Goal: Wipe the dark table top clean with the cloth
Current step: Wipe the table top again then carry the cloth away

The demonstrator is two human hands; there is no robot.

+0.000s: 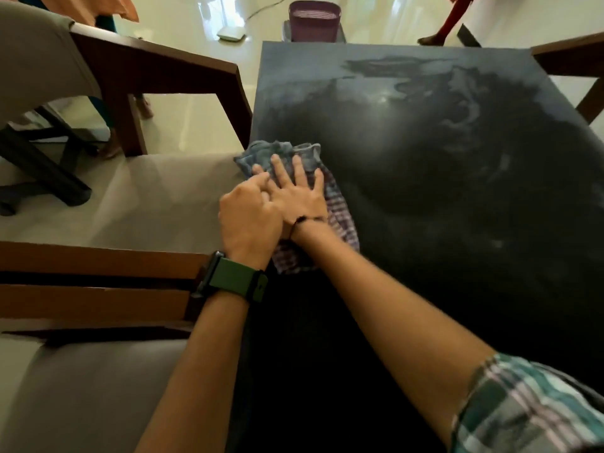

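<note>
Two bare hands meet on a crumpled blue and purple checked cloth [327, 204] at the left edge of a dark, smooth-topped table [441, 197]. The right hand [299, 194] lies flat on the cloth with its fingers straight and spread, pressing down; its grip is open, with nothing curled inside it. A thin dark band circles that wrist. The left hand [250, 217] rests just beside and partly over the right hand, its fingers bent a little and its fingertips touching the cloth and the back of the right hand (whether it pinches any fabric cannot be told). A watch with a green strap [233, 282] sits on the left wrist. A teal, white and grey checked sleeve [529, 407] covers the right upper arm at the lower right corner.

The cloth is bunched into folds beyond the fingers and trails back under the right wrist. Pale, cloudy smears cover the far half of the table top, while the part nearest the person looks darker.

To the left stand brown wooden chairs with grey cushions [98, 132]. Beyond the table's far edge, on a shiny pale tiled floor [196, 116], is a purple plastic basket [313, 21], with a flat white device [231, 35] and its cable to its left.
</note>
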